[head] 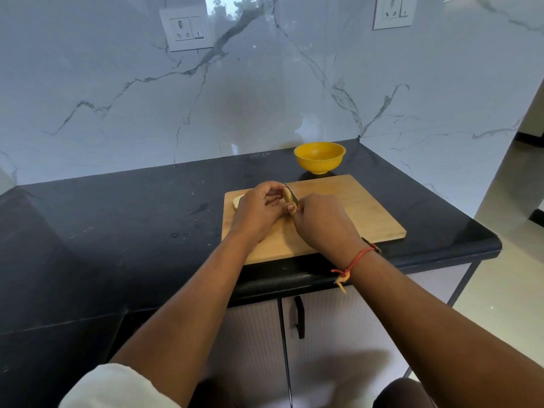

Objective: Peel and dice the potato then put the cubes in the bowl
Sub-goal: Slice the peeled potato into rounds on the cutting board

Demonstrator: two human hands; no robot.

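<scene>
On the cutting board (353, 207), toward its far left part, the left hand (259, 210) holds a potato piece (288, 198) on edge, fingers curled round it. Just beside it, the right hand (321, 222) grips a knife (292, 192), fingers wrapped over the hidden handle, blade against the piece. A second pale potato piece (238, 201) lies at the board's left edge, partly behind the left hand. The yellow bowl (319, 157) stands on the dark worktop (117, 216) just beyond the board's far edge.

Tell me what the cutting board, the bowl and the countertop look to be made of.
Cutting board: pale wood or bamboo, matte, faint grain.
Bowl: likely plastic, uniform glossy yellow.
Countertop: dark polished stone, probably granite, reflective with speckles.
</scene>
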